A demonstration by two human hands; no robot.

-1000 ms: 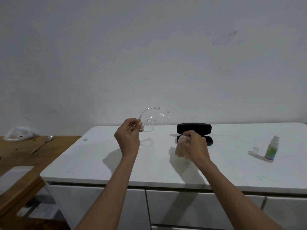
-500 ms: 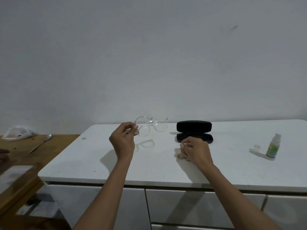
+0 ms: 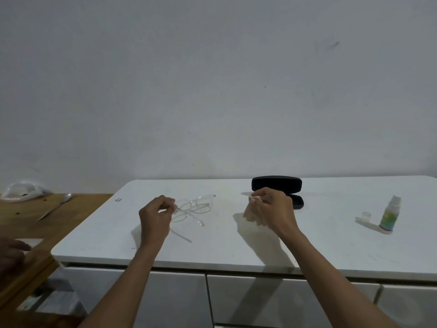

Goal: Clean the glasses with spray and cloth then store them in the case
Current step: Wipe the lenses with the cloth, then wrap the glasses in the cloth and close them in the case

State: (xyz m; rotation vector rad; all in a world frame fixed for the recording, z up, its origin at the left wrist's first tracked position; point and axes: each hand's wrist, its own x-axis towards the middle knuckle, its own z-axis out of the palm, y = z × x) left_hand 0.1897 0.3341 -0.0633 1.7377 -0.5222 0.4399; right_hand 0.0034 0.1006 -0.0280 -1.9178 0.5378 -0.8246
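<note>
Clear-framed glasses (image 3: 195, 208) rest low on the white cabinet top (image 3: 236, 242), arms unfolded. My left hand (image 3: 155, 217) pinches their left end between thumb and fingers. My right hand (image 3: 270, 210) is closed on a small pale cloth (image 3: 250, 213) that hangs under the fingers, just in front of the open black case (image 3: 276, 184). The hand hides part of the case's lower half. The spray bottle (image 3: 390, 215) stands at the right with its clear cap (image 3: 366, 214) off beside it.
A wooden table (image 3: 35, 223) adjoins the cabinet on the left, with a clear plastic bag (image 3: 22, 191) and a spoon (image 3: 55, 208) on it. Another person's hand (image 3: 11, 254) shows at the left edge. Drawers run below the cabinet front.
My left hand has lowered the glasses from mid-air down to the cabinet top. My right hand has stayed near the case with the cloth.
</note>
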